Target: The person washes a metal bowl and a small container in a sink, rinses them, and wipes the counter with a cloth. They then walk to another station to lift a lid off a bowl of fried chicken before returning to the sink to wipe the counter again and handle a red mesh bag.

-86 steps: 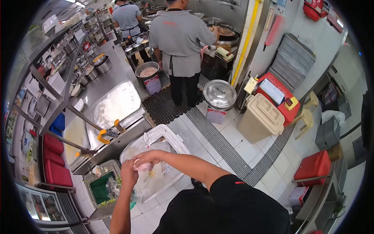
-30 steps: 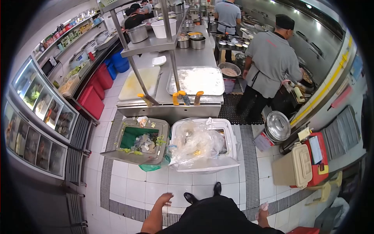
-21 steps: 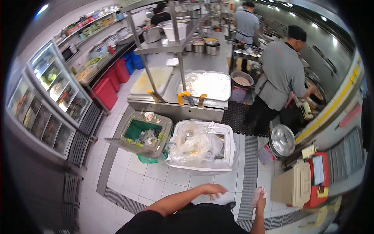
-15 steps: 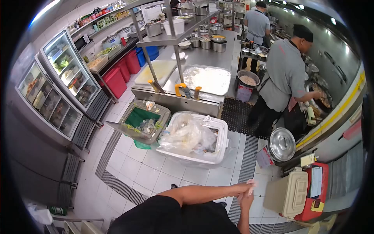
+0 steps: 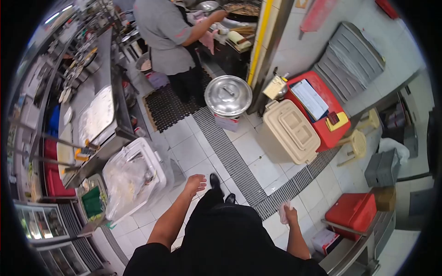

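My left hand hangs in front of me over the tiled floor, its fingers apart and nothing in them. Nearest to it is the white tub with clear plastic bags in it, off to its left. Out to the side, my right hand is closed around a crumpled pale pink cloth, which sticks out past the fingers. The cloth is small in view, so its exact kind is hard to make out.
A beige lidded bin and a red box with a clipboard stand ahead right. A large metal lid rests on a carton. A co-worker in a grey shirt is at the stove. A red cooler is at right.
My view has swung to the right. My hands, together on the cloth before, are now apart; the left has let go and the cloth stays in the right.
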{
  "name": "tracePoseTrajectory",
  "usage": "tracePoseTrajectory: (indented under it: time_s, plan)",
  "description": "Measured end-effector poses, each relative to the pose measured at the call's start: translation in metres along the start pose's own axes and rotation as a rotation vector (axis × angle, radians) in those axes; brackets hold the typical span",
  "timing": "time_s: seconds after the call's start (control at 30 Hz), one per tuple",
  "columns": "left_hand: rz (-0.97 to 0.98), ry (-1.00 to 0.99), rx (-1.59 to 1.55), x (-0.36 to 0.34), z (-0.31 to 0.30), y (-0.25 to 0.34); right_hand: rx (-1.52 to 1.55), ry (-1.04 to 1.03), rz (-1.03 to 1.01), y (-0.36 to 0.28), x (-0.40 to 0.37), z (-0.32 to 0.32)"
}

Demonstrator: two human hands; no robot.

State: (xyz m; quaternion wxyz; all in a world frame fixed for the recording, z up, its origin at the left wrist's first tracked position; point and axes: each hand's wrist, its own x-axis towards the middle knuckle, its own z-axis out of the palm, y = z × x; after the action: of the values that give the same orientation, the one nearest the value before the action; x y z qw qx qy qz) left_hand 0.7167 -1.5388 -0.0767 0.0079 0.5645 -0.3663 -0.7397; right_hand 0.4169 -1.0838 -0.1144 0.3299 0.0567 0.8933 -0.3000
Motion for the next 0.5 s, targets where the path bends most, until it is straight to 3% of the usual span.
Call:
tracePoseTrajectory:
  time_s: [0.1,0.23,0.3,0.33,0.37,0.4,0.47,0.5]
  plan:
    - [0.035,0.012,-0.019,0.065,0.043,0.042,0.104,-0.043,0.085,0.024,-0.019,-0.009]
    - [0.238,0.032,-0.039,0.166,0.112,0.123,0.156,-0.060,0.197,0.026,-0.056,-0.015]
    - [0.274,0.010,0.029,0.220,0.141,0.173,0.031,-0.054,0.276,-0.031,-0.087,-0.029]
    - [0.265,-0.002,0.027,0.242,0.154,0.190,0.078,-0.015,0.251,-0.020,-0.086,-0.028]
    - [0.271,0.071,-0.025,0.272,0.170,0.214,-0.212,-0.074,0.051,0.059,-0.065,-0.029]
    - [0.279,0.144,-0.081,0.305,0.186,0.238,-0.225,-0.078,0.000,0.057,-0.072,-0.036]
    - [0.313,0.183,0.039,0.372,0.202,0.265,-0.069,-0.064,0.241,0.018,-0.097,-0.052]
    - [0.522,0.411,0.326,0.393,0.213,0.279,0.051,0.061,0.423,0.067,-0.088,-0.044]
